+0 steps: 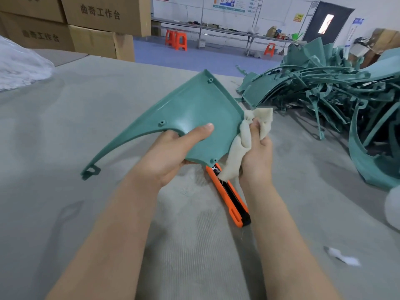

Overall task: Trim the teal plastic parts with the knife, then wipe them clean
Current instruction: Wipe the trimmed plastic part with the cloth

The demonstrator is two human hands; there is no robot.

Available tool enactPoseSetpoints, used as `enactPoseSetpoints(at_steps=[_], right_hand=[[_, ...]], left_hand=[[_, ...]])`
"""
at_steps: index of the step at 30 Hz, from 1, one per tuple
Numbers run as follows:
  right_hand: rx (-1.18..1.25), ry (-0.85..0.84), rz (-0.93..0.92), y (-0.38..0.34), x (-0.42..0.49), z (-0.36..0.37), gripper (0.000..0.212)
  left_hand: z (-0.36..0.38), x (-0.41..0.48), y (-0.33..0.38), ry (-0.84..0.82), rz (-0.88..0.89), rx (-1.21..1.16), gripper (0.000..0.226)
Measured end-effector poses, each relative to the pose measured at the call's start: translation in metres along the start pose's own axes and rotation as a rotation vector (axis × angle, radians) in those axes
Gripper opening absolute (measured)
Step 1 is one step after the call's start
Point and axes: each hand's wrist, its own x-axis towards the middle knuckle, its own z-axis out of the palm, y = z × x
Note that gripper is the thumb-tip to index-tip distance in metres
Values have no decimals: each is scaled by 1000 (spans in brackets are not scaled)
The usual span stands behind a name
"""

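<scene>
The left hand (173, 152) is gripping the teal part (190, 118) above the desk (65, 126), its long tapered tail running down-left, while the right hand (255, 152) is clutching a cloth (244, 135) against the part's right edge (knife (231, 198) lying idle on the desk below), so wiping looks underway.

On the grey table (108, 94) lie an orange knife (232, 198), heaped teal parts (324, 87), a white scrap (342, 257).
</scene>
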Motion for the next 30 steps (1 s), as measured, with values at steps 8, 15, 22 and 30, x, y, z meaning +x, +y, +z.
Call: enactPoseSetpoints(at_steps=[8,15,22,30], right_hand=[[255,-210,218,-4,-7,10,10],[-93,-97,-51,3,2,-8,42],[124,189,172,-5,17,-23,45],[-497,-388,-179,1,1,-7,19]], left_hand=[[-8,4,-1,147,-12,-49,8],[-15,1,4,16,-61,15,12],[-18,2,5,108,-111,70,11],[-15,-4,7,56,-157,131,43]])
